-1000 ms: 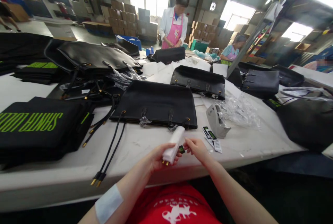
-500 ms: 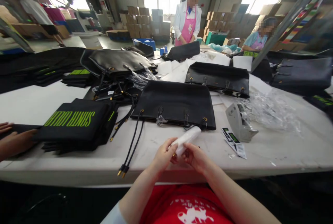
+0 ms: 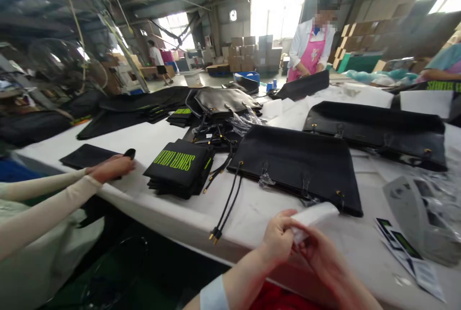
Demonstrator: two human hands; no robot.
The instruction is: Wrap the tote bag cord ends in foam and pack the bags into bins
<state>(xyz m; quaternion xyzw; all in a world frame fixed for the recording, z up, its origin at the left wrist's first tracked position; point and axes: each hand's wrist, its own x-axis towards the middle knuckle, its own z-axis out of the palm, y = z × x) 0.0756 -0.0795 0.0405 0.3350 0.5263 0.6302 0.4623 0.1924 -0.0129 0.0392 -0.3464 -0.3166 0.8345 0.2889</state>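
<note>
- Warehouse light falls from tall windows over stacked cartons onto a long white desk [image 3: 151,139]; only the head view shows it.
- Left hand [image 3: 278,239] closes its fingers round a white wrap [image 3: 312,217], pinching the near end, seemingly to keep the sleeve snug.
- Right hand [image 3: 324,258] is curled against the same end from below; both meet just over the desk's near edge, close to the body.
- That wrap looks soft and foamy, a short tube; it runs toward the black bag [image 3: 298,166] just behind, likely sheathing a handle.
- This bag lies flat, matte and grained, with small gold studs; two thin cords [image 3: 226,206] with gold tips trail to the desk edge.
- Folded pouches [image 3: 178,168] with green lettering sit stacked to the left.
- Paper tags [image 3: 403,247] lie at the right.
- Another person's sleeved hand [image 3: 111,168] rests on a flat black piece.
</note>
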